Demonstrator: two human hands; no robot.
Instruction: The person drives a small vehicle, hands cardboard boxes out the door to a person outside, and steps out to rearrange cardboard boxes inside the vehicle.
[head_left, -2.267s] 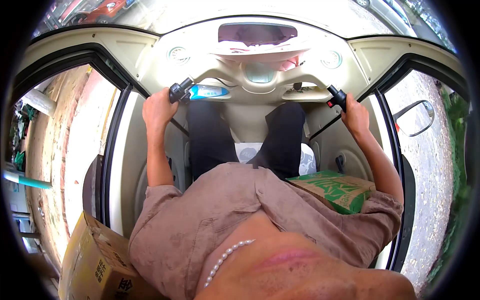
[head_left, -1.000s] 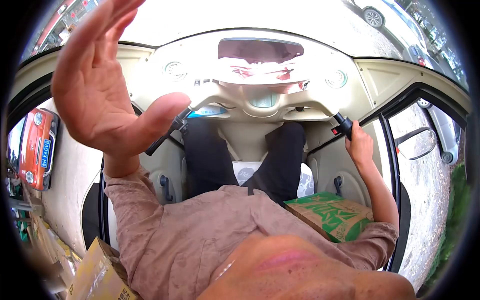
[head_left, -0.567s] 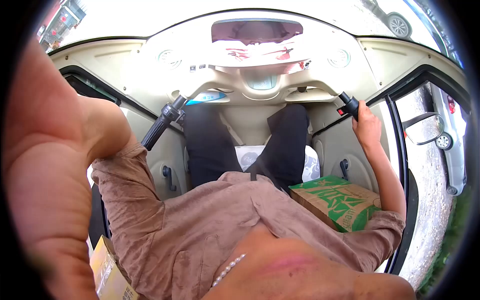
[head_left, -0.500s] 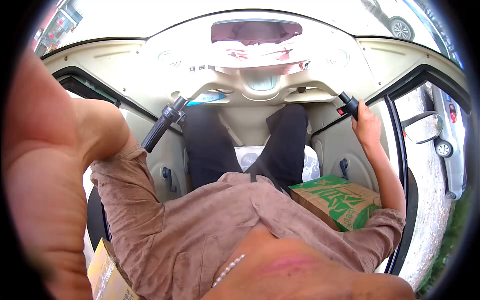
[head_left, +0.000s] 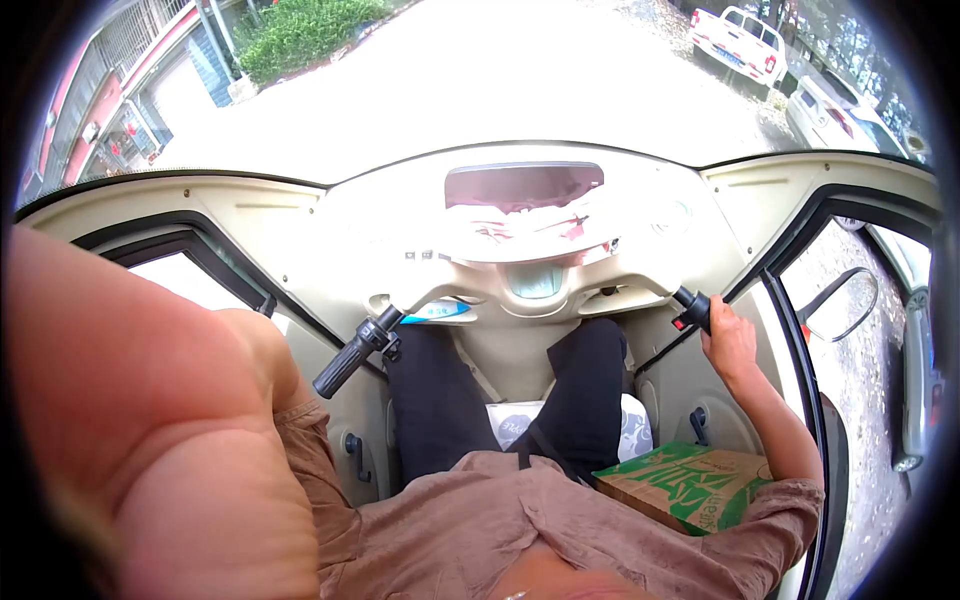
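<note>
My right hand [head_left: 731,342] is closed around the black right handlebar grip [head_left: 696,308], which has a red switch beside it. My left hand [head_left: 190,440] is raised very close to the camera and fills the left side of the view; its fingers are out of sight. Below and to the right of that raised arm, the left handlebar grip [head_left: 350,364] has no hand on it. Between the two grips sits the cream handlebar cover with a small display [head_left: 535,282].
A green and brown cardboard box [head_left: 690,480] lies beside my right thigh. Cream door panels with window cranks [head_left: 699,428] flank me. Through the windscreen I see a bright road, a bush [head_left: 305,40], and a white pickup [head_left: 738,45]. Parked cars stand to the right.
The view has tilted up, bringing the road, bush and pickup into sight. My left arm covers more of the left side. My right hand stays on its grip.
</note>
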